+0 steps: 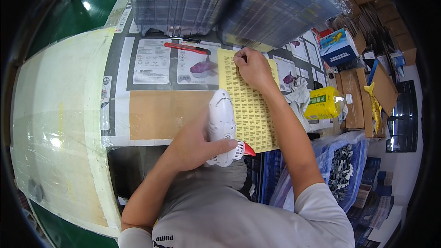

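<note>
My left hand [193, 143] is wrapped round a white plastic toy sea animal [221, 115], its thumb across the slotted lower part. The toy stands nearly upright in the picture, above my lap at the table's front edge. A red pointed piece [249, 149] sticks out beside my thumb. My right hand [254, 69] is closed at the top of a yellow sheet of small printed stickers [250, 115], its fingertips curled down onto the sheet. What those fingers pinch, if anything, is hidden.
A red utility knife [187, 47] and a dark screwdriver [181, 39] lie beyond the sheet. Tall stacks of clear plastic trays [280, 7] stand behind. At right are a rag [297, 96], a yellow bottle [324, 103], cardboard boxes [353, 96] and a bag of dark parts [340, 170].
</note>
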`<state>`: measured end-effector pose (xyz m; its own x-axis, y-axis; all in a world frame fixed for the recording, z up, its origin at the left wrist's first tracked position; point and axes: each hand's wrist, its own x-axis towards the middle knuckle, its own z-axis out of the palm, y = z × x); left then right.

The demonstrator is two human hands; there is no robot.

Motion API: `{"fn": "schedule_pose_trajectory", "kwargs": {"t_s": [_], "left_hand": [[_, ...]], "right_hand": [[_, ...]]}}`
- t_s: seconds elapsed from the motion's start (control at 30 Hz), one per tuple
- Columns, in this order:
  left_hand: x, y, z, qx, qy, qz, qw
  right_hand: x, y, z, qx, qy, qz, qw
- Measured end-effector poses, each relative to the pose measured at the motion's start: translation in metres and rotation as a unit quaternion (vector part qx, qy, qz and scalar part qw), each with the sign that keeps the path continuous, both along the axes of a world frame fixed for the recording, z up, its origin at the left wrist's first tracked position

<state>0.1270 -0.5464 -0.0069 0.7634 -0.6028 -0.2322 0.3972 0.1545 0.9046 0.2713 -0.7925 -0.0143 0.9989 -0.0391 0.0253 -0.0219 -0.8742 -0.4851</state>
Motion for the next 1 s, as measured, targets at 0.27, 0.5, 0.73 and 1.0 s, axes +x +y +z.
{"fn": "schedule_pose_trajectory", "kwargs": {"t_s": [0.27, 0.5, 0.73, 1.0], "left_hand": [[0.001, -0.001, 0.002, 0.039, -0.026, 0.002, 0.999], [-0.002, -0.005, 0.007, 0.043, -0.033, 0.027, 0.998], [-0.024, -0.004, 0.017, 0.01, -0.036, 0.068, 0.997], [-0.038, 0.0, 0.028, 0.037, -0.069, 0.059, 0.995]], "right_hand": [[0.006, -0.021, 0.01, 0.116, 0.096, 0.014, 0.988], [-0.011, -0.021, 0.048, 0.267, 0.177, -0.003, 0.947], [-0.11, 0.007, 0.102, 0.357, 0.222, 0.171, 0.891], [-0.145, 0.021, 0.102, 0.331, 0.238, 0.173, 0.897]]}}
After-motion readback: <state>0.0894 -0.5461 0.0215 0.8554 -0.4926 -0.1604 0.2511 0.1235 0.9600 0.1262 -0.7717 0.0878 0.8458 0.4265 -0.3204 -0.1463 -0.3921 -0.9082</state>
